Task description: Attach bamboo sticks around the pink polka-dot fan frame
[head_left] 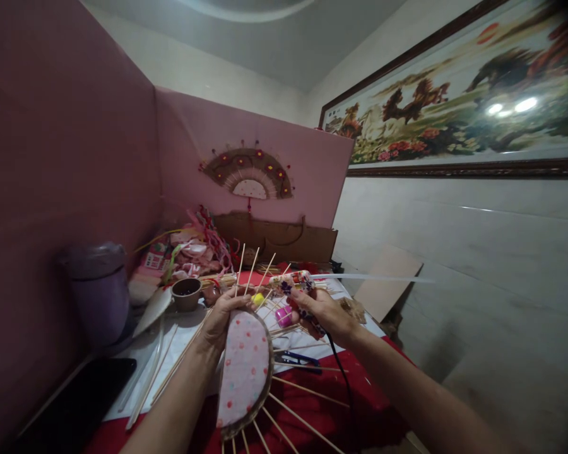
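My left hand [222, 315] is closed on the upper edge of a half-round fan base [246, 366] covered in pale pink dotted cloth. Thin wooden sticks [307, 419] radiate from its curved rim. In my right hand [326, 312] is a flower-patterned hot glue gun [284, 284], its front end turned left towards the upper sticks. A long translucent glue stick [373, 277] juts out of its back to the right, and a black cord [341, 366] hangs below. Whether the nozzle touches a stick I cannot tell.
A blue-handled cutting tool [297, 360], a pink tub [284, 316] and a small yellow object [258, 299] lie beyond the fan base. At left are a brown cup [186, 295], loose glue sticks [147, 378], a purple canister [99, 296] and a black phone-like slab [78, 397]. A decorated fan [277, 183] hangs behind.
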`<state>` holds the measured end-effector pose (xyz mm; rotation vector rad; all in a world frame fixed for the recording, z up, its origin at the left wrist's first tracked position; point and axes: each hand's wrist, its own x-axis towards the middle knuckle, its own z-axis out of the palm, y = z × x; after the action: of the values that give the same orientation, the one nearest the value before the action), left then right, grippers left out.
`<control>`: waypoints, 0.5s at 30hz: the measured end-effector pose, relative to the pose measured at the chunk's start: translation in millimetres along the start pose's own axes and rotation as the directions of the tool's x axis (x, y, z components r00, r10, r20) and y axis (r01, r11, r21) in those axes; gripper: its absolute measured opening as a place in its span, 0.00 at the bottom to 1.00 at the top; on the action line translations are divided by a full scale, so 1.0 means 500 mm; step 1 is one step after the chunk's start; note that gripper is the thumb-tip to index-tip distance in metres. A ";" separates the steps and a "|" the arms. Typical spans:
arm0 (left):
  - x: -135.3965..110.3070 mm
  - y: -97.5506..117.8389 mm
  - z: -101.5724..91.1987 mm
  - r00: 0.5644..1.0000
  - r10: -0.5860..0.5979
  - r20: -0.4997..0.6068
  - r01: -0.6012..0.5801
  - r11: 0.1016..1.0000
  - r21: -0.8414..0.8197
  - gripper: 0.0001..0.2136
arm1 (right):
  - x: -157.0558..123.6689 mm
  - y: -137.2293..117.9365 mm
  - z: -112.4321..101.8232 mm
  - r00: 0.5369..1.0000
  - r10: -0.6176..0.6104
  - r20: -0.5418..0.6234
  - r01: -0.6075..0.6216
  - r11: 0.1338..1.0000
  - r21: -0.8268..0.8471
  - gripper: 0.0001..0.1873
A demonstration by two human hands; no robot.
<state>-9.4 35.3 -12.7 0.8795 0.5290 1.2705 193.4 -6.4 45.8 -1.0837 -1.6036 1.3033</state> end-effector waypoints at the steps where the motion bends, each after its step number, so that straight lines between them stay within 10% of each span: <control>1: 0.000 0.000 0.002 1.000 0.002 0.003 -0.002 1.000 -0.007 0.13 | 0.002 0.000 0.001 1.000 0.004 -0.002 -0.004 1.000 0.008 0.23; 15: 0.000 -0.004 0.001 1.000 0.007 -0.012 -0.007 1.000 0.000 0.11 | 0.014 0.006 0.009 1.000 -0.012 -0.027 0.014 0.998 0.067 0.25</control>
<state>-7.9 35.3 -14.3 0.8751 0.5354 1.2831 187.5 -0.8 42.4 -1.0437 -1.5337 1.3193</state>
